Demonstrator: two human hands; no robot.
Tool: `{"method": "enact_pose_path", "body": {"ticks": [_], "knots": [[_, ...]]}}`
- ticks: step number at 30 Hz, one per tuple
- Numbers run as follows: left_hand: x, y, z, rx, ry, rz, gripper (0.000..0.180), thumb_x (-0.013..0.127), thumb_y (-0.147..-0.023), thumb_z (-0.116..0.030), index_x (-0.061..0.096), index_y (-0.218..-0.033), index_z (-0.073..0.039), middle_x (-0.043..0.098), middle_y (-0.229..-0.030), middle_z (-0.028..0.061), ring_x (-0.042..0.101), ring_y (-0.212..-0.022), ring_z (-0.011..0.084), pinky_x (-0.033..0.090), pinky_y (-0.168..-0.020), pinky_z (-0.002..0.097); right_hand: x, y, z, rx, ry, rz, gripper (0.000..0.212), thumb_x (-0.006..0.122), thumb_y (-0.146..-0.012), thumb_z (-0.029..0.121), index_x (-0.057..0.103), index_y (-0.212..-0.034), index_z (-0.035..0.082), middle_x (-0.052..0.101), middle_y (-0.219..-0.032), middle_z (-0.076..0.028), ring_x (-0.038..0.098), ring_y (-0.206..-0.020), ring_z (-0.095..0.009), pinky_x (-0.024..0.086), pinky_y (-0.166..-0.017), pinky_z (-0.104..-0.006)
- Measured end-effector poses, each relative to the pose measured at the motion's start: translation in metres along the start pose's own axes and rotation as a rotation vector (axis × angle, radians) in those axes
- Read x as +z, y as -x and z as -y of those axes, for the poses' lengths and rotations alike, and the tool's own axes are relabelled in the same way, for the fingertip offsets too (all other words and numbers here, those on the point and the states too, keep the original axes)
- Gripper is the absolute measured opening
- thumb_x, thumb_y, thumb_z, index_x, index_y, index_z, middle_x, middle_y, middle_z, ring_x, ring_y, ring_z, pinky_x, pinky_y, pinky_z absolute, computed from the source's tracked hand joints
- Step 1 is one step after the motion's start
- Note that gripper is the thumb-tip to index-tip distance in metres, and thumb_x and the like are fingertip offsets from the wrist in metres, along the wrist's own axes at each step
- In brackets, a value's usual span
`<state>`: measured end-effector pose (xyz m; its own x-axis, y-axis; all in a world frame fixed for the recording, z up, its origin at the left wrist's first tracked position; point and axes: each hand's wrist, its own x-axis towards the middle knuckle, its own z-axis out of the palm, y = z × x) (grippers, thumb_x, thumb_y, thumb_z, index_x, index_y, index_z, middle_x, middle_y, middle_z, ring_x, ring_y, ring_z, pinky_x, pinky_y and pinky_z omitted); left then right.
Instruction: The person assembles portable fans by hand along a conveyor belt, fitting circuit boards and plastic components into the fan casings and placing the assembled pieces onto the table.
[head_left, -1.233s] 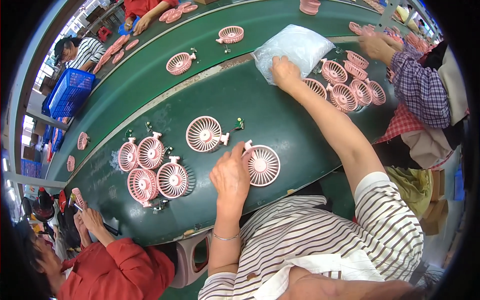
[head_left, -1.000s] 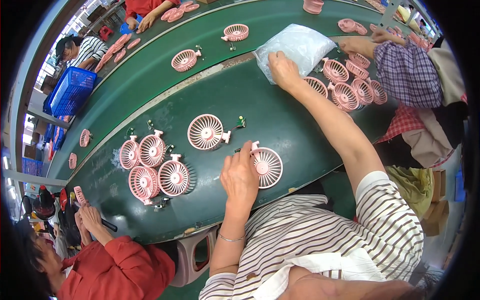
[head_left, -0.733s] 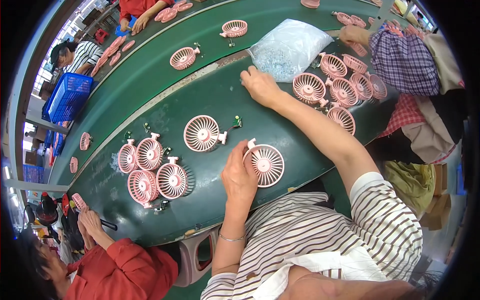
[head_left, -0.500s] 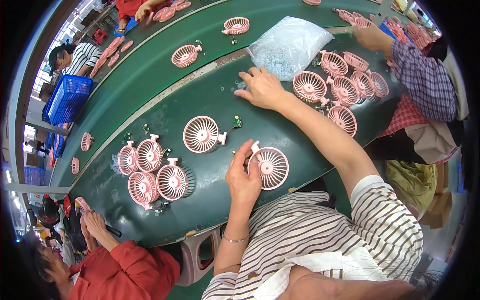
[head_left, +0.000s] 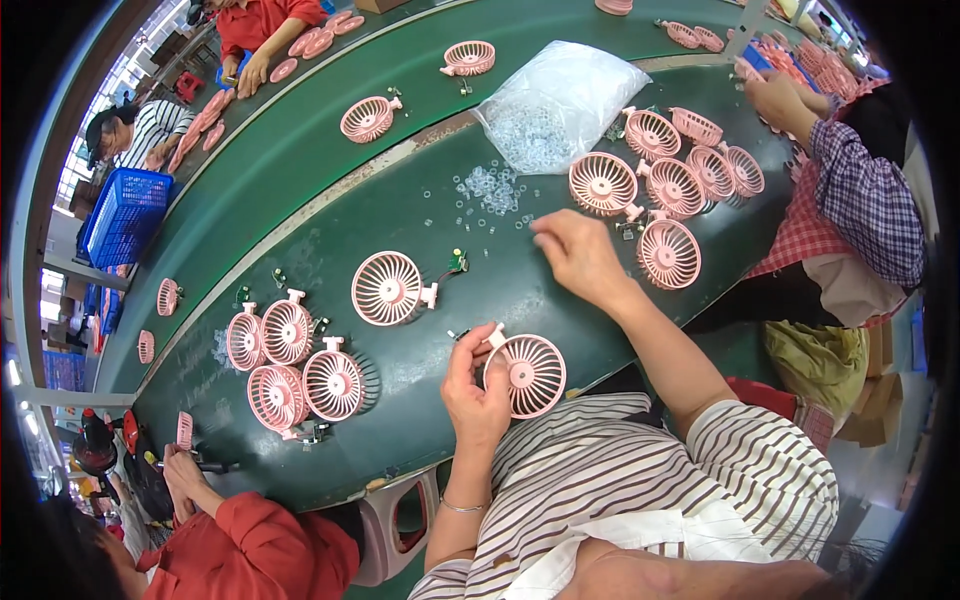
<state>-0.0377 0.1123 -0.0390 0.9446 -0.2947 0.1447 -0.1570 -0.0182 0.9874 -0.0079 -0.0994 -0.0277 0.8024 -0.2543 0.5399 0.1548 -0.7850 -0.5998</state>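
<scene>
Left hand (head_left: 474, 398) grips pink fan housing (head_left: 525, 376), disc to grip's right, neck (head_left: 496, 338) slanting up-left. Right hand (head_left: 585, 258) nearer loose clear rings (head_left: 492, 190), scattered just beyond grip, up-left; fingers curled, whether pinching one, can't tell.

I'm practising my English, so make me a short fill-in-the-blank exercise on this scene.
1. The camera wearer's ____ hand holds a pink fan cage.
2. Small clear rings lie scattered beside the see-through plastic ____.
3. The large basket at upper left is ____.
4. At lower left, a co-worker's sleeve is ____.

Missing words: left; bag; blue; red.
</scene>
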Motion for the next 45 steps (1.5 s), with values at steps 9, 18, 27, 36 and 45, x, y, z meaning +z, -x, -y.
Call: {"method": "enact_pose_path", "body": {"ticks": [9, 18, 27, 36, 45], "knots": [[0.000, 0.004, -0.003, -0.019, 0.128, 0.000, 0.040, 0.052, -0.082, 0.007, 0.051, -0.123, 0.006, 0.057, -0.111, 0.0130, 0.058, -0.097, 0.0158, 0.048, -0.086, 0.0270, 0.048, -0.013, 0.023, 0.077, 0.222, 0.206, 0.016, 0.068, -0.077, 0.017, 0.062, -0.077, 0.002, 0.061, -0.077, -0.013, 0.060, -0.067, -0.032, 0.048, -0.061, -0.0413], [-0.003, 0.005, 0.001, 0.013, 0.163, 0.001, 0.038, 0.057, -0.086, 0.001, 0.051, -0.123, 0.005, 0.060, -0.113, 0.0122, 0.058, -0.097, 0.0140, 0.047, -0.085, 0.0262, 0.017, 0.001, 0.049, 0.284, -0.370, 0.277, 0.010, 0.068, -0.079, 0.009, 0.064, -0.084, 0.001, 0.061, -0.075, -0.004, 0.059, -0.063, -0.012, 0.048, -0.060, -0.0257], [0.004, 0.006, 0.006, 0.061, 0.204, -0.016, 0.031, 0.056, -0.087, 0.003, 0.052, -0.118, 0.004, 0.054, -0.110, 0.0068, 0.054, -0.098, 0.0124, 0.045, -0.086, 0.0254, 0.014, 0.052, 0.070, 0.643, -0.913, 0.217, 0.010, 0.065, -0.084, 0.005, 0.063, -0.089, -0.004, 0.065, -0.082, -0.005, 0.060, -0.073, -0.006, 0.050, -0.066, -0.0208], [0.010, 0.009, 0.001, 0.058, 0.240, -0.101, 0.029, 0.058, -0.086, 0.005, 0.049, -0.113, 0.004, 0.057, -0.102, 0.0097, 0.057, -0.093, 0.0135, 0.047, -0.083, 0.0253, 0.009, 0.051, 0.069, 0.767, -0.968, 0.251, 0.010, 0.064, -0.084, 0.003, 0.063, -0.091, -0.004, 0.065, -0.082, -0.007, 0.060, -0.072, -0.009, 0.050, -0.064, -0.0220], [0.010, 0.009, 0.004, 0.126, 0.236, -0.133, 0.027, 0.060, -0.084, 0.006, 0.048, -0.108, 0.003, 0.058, -0.100, 0.0120, 0.059, -0.092, 0.0152, 0.049, -0.082, 0.0264, 0.006, 0.049, 0.072, 0.765, -0.976, 0.313, 0.011, 0.064, -0.084, 0.004, 0.064, -0.091, -0.004, 0.064, -0.083, -0.006, 0.060, -0.073, -0.009, 0.050, -0.065, -0.0222]]}}
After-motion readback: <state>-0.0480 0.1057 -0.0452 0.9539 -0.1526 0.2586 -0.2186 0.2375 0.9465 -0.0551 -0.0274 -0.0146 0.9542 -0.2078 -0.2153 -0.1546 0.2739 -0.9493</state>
